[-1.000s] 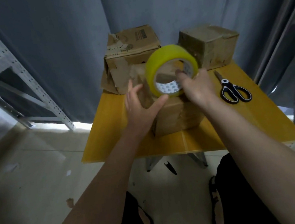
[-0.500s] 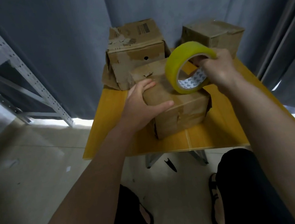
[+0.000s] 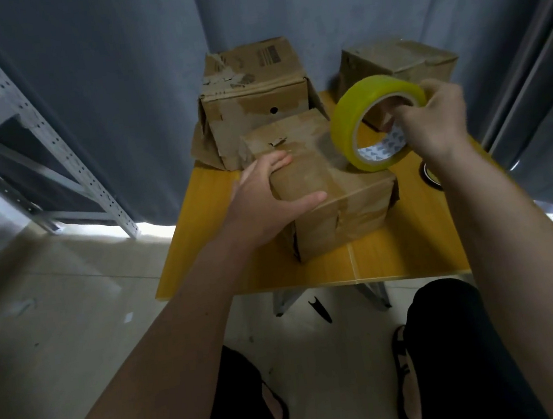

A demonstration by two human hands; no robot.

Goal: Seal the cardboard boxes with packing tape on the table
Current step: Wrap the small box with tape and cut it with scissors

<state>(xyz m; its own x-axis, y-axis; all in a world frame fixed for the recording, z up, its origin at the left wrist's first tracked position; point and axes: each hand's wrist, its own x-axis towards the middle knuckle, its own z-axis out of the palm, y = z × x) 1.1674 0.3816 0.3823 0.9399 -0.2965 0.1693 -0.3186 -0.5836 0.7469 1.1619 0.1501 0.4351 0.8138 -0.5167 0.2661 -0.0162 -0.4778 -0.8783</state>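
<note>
Left hand [image 3: 267,198] rested on the near box [image 3: 329,200] at table [image 3: 410,249] centre, fingers straight. Right hand [image 3: 431,126] gripped the tape roll [image 3: 361,120] above it. Rear box [image 3: 254,84] label unreadable; scissors [image 3: 431,174] mostly hidden.

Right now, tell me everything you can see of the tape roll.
The tape roll is a wide ring of yellow, slightly see-through packing tape on a pale core printed with grey triangles. It stands on edge, tilted, its low rim at the right edge of the near box, above the table. The right hand grips it, fingers through the core.
</note>
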